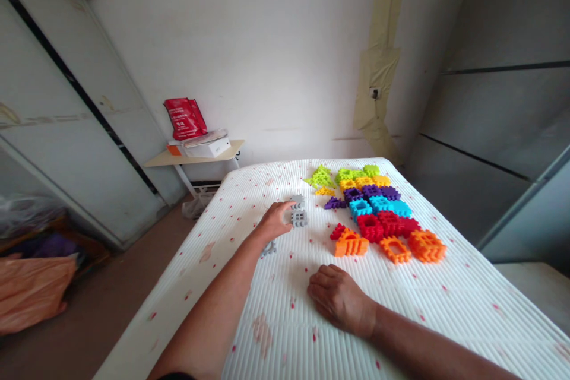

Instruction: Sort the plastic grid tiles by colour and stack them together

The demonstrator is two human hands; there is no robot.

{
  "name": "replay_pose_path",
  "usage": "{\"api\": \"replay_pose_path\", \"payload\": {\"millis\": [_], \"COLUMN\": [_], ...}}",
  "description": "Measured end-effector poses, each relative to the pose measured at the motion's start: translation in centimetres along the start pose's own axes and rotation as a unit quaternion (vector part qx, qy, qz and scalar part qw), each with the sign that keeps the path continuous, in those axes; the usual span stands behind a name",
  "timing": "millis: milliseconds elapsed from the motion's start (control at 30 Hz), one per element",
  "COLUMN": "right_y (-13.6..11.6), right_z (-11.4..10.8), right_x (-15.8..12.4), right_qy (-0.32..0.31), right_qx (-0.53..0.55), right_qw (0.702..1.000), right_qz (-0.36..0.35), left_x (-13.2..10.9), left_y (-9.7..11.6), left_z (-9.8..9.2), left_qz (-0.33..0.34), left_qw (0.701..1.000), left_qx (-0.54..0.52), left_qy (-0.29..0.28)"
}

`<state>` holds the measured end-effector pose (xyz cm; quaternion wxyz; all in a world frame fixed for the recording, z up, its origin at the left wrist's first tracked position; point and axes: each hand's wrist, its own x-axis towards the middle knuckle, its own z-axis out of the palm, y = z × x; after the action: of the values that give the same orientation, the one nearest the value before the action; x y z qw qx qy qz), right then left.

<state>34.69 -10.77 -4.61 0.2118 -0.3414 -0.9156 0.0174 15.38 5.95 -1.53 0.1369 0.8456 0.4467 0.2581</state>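
Observation:
My left hand [275,221] reaches out over the bed, its thumb and fingers closed around the left side of a grey interlocking block [299,218] with a square window. Just behind that block is a second grey block [297,200], close to my fingertips. Another grey piece [269,247] lies partly hidden beneath my left wrist. Nearer to me, my right hand [337,297] rests curled in a loose fist on the mattress, with nothing visible in it. An orange triangular stack [351,244] of blocks is the closest thing beyond it.
To the right, blocks are sorted in rows: orange [426,246], red [369,228], light blue [382,204], purple [371,191], yellow [364,180] and green [346,174]. A small side table [196,160] with a white box [214,146] and red bag [184,117] stands beyond the far left corner.

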Motion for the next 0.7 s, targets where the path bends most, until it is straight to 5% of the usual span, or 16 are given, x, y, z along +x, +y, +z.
{"api": "replay_pose_path", "payload": {"millis": [167,333,533,700], "right_y": [0.0,0.2,0.0,-0.6], "right_z": [-0.1,0.2,0.3,0.8], "right_x": [0.0,-0.2,0.2,2.8], "right_qy": [0.002,0.001,-0.012,-0.046], "right_qx": [0.012,0.013,-0.008,-0.036], "right_qw": [1.000,1.000,1.000,0.997], "right_qz": [-0.003,-0.002,0.007,0.045], "left_x": [-2.8,-8.6,-14.2,-14.9], "left_y": [-1.3,-3.7,-4.8,-4.4], "left_z": [-3.0,-5.6,-5.7,-5.3], "left_qz": [-0.073,-0.148,-0.187,-0.194], "left_qw": [0.995,0.982,0.969,0.966], "left_qx": [-0.067,-0.044,-0.031,-0.018], "left_qy": [0.028,0.106,0.161,0.168]}}
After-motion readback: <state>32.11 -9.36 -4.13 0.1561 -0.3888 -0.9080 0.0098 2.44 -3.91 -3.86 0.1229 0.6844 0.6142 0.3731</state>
